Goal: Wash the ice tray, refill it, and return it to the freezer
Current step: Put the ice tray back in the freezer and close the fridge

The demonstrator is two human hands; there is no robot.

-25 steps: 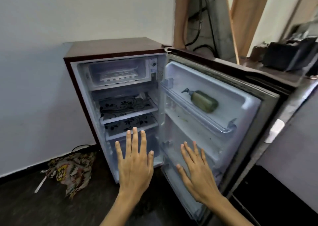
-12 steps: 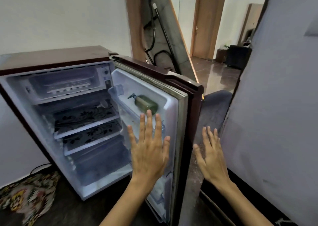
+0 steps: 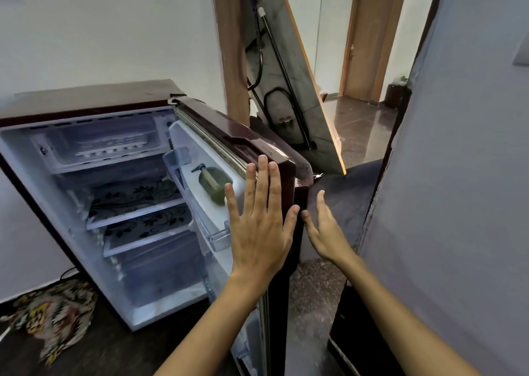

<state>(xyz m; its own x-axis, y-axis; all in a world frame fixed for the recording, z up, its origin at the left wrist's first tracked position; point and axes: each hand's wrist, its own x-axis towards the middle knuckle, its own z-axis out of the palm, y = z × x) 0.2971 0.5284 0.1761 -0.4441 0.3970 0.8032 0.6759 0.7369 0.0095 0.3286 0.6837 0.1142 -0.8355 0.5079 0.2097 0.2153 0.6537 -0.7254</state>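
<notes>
Head cam, the only view: a second ago both hands were hovering in front of the open mini fridge (image 3: 86, 203), now they've slid over to the door (image 3: 257, 146). Left hand (image 3: 262, 226) is flat with its fingers spread against the door's inner edge; right hand (image 3: 326, 232) is open too, out past the outer edge, holding nothing. The ice tray (image 3: 114, 148) sits in the freezer compartment up top, and the soap bottle (image 3: 213, 183) rides in the door shelf. My guess: tray's already back, and closing the door is all that's left.
</notes>
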